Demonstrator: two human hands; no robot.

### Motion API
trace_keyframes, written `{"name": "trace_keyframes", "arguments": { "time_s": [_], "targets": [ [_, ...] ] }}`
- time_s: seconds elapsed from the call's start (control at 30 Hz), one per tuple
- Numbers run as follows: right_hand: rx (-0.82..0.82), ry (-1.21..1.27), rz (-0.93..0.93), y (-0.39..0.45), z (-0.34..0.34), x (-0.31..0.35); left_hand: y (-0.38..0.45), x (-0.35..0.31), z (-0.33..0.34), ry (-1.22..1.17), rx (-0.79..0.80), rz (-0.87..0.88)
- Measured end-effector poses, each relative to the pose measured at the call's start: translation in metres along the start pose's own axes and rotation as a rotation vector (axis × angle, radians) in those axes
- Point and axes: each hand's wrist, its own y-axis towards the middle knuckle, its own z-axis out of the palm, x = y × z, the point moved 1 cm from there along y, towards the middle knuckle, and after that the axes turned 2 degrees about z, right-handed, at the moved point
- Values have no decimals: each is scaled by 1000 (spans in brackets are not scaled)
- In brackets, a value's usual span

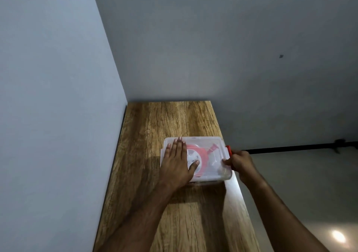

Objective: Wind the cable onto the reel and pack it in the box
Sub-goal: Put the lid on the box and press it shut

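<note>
A clear plastic box [211, 171] with its translucent lid on lies on the wooden table [155, 123]. Through the lid a red and white reel [197, 153] shows inside; the cable itself is too blurred to make out. My left hand [179, 162] lies flat on the left half of the lid, fingers spread. My right hand [241, 162] grips the red latch [229, 151] at the box's right end, thumb on the lid's edge.
The narrow table fits into a corner, with a wall along its left side and another at its far end. Its right edge drops to a pale floor [310, 193]. A black bar [300, 148] runs along the floor at the right.
</note>
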Motion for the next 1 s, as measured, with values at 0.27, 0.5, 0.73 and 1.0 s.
{"name": "trace_keyframes", "arguments": {
  "time_s": [0.27, 0.5, 0.73, 1.0],
  "targets": [
    [-329, -660, -455, -48, 29, 9, -1, -1, -1, 2, -35, -10],
    [-47, -1230, -754, -50, 71, 0, -3, 0, -4, -11, -69, 2],
    [86, -1284, -766, -34, 81, -8, -9, 12, -15, -285, -273, -236],
    [51, -1196, -792, -32, 81, -15, -28, 43, -8, -1691, 124, -936]
  ]
}}
